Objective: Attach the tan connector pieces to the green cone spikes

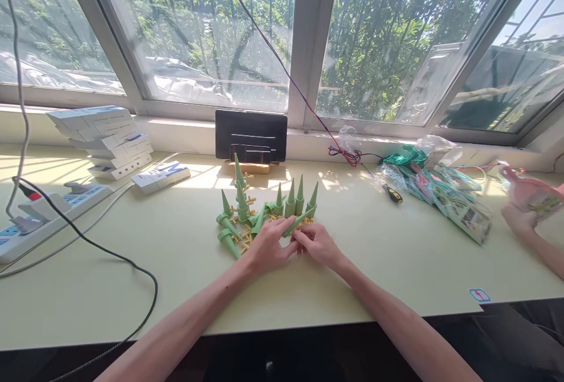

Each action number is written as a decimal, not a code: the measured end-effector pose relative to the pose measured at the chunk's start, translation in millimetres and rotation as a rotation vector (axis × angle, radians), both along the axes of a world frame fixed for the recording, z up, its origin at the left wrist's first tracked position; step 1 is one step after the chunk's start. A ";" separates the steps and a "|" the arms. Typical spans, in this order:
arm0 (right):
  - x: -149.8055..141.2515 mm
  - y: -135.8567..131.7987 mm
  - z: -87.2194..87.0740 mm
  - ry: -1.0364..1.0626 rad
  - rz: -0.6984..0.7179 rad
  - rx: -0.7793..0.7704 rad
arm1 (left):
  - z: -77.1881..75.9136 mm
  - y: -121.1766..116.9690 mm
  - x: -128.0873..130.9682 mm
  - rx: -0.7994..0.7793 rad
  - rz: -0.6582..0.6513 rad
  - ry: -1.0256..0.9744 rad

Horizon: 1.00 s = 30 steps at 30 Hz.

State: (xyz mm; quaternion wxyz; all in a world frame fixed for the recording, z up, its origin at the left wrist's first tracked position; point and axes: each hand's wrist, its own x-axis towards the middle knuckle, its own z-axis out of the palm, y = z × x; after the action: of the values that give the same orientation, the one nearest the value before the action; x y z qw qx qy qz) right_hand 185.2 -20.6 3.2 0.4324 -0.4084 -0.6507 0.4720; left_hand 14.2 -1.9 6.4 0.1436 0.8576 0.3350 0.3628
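Note:
My left hand (pixel 269 245) is closed on a green plastic watering spike (pixel 299 221), which is tilted with its point to the upper right. My right hand (pixel 321 247) meets it, thumb and fingers pinched together at the spike's lower end; whatever they pinch is hidden. Just beyond my hands stand several similar green spikes (pixel 289 201), points up. Others, such as one green spike (pixel 228 242), lie on their sides to the left. Small yellow valve-like pieces (pixel 245 245) are scattered among them, partly covered by my left hand.
A dark tablet (pixel 251 126) leans on a stand at the back. White boxes (pixel 110 138) and a power strip (pixel 83 200) are at left, with a black cable (pixel 118 257) across the table. At right lie a screwdriver (pixel 393 194), plastic packets (pixel 458 208) and another person's hand (pixel 520 220) holding a pink packet.

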 end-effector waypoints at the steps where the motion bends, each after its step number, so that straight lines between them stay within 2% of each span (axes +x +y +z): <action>1: 0.1 0.4 0.1 0.014 0.012 -0.009 | 0.4 -0.2 0.0 0.001 -0.004 -0.003; 11: 1.9 1.9 2.2 0.126 0.085 -0.149 | -0.3 0.6 -0.8 0.018 -0.011 -0.009; 25: 0.3 0.5 -3.5 -0.036 -0.031 0.039 | -2.4 1.2 -0.9 -0.024 -0.016 0.025; 30: -0.5 -0.1 -1.6 -0.023 -0.023 0.015 | 0.1 0.1 -1.3 -0.009 -0.011 0.009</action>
State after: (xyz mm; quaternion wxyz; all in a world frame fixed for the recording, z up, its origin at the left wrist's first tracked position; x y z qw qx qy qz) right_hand 184.7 -20.7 1.7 0.4336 -0.4180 -0.6543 0.4573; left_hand 12.9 -1.7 6.5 0.1479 0.8604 0.3325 0.3567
